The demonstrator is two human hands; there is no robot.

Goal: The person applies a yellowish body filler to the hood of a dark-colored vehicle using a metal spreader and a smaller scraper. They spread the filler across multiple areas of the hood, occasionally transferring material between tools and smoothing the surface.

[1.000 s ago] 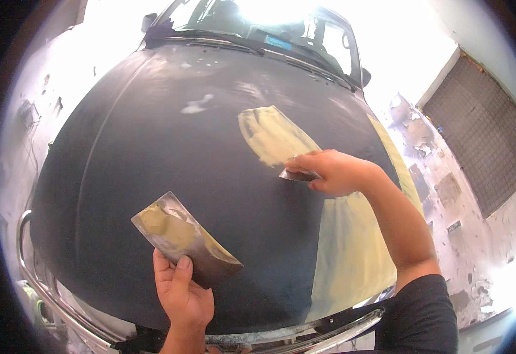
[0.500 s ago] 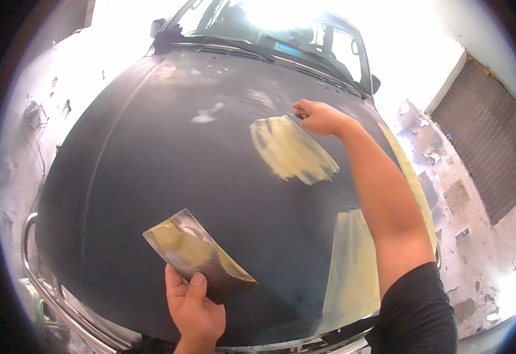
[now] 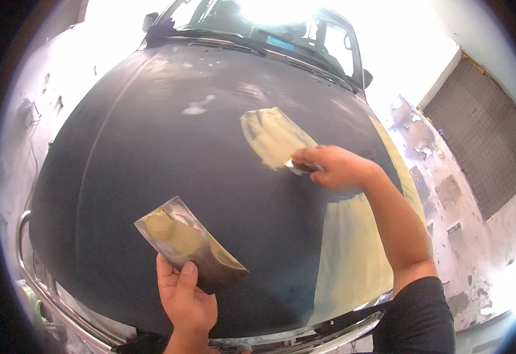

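My left hand (image 3: 188, 295) grips a flat rectangular plate (image 3: 190, 248) by its lower edge, thumb on top. Yellow filler paste (image 3: 178, 235) is smeared across the plate's face. Over the dark car hood (image 3: 152, 153), my right hand (image 3: 332, 166) is closed on a spreader (image 3: 301, 167), mostly hidden by the fingers. The spreader's edge lies at the lower right end of a streaky yellow filler patch (image 3: 273, 134). Closer to the hood's front edge, a larger yellow filler patch (image 3: 352, 253) lies below my right forearm.
Beyond the hood stand the windshield (image 3: 258, 35) and wipers (image 3: 222, 40). A chrome bar (image 3: 28, 253) curves around the front left corner. At the right is a stained wall (image 3: 441, 183) with a dark grid panel (image 3: 485, 133). A yellow strip (image 3: 396, 153) runs along the hood's right edge.
My right hand has swept the spreader from the upper patch's far end down toward its near end. My left hand still holds the plate; the whole view has shifted slightly.
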